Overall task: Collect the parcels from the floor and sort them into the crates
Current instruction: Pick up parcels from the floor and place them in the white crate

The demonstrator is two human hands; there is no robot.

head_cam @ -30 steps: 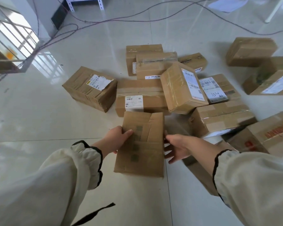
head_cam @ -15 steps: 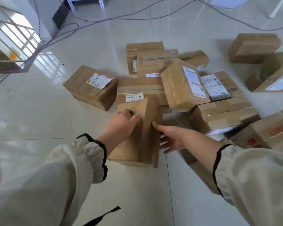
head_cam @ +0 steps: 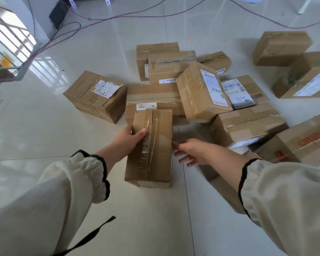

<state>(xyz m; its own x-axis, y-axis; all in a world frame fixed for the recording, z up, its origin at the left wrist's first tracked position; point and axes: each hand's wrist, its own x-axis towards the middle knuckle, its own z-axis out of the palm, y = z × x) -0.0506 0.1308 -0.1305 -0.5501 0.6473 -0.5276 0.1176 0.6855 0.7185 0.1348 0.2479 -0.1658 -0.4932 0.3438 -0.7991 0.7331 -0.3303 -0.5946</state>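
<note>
Parcel point(head_cam: 155, 154) sits before the heap of boxes point(head_cam: 201, 93) on the floor point(head_cam: 44, 130) — left hand point(head_cam: 129, 137) grips its left edge, thumb on top; right hand point(head_cam: 194, 152), fingers loosely straight, touches its right side.

Taped cardboard parcel point(head_cam: 151, 146); glossy floor point(head_cam: 44, 130).

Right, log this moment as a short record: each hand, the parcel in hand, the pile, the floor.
left hand: grips the left edge of the brown cardboard parcel sealed with clear tape, thumb on top
right hand: fingers spread at the parcel's right edge, contact unclear
pile: brown cardboard boxes behind it, many with white labels
floor: glossy pale tiles, purple cables across the far part
</note>
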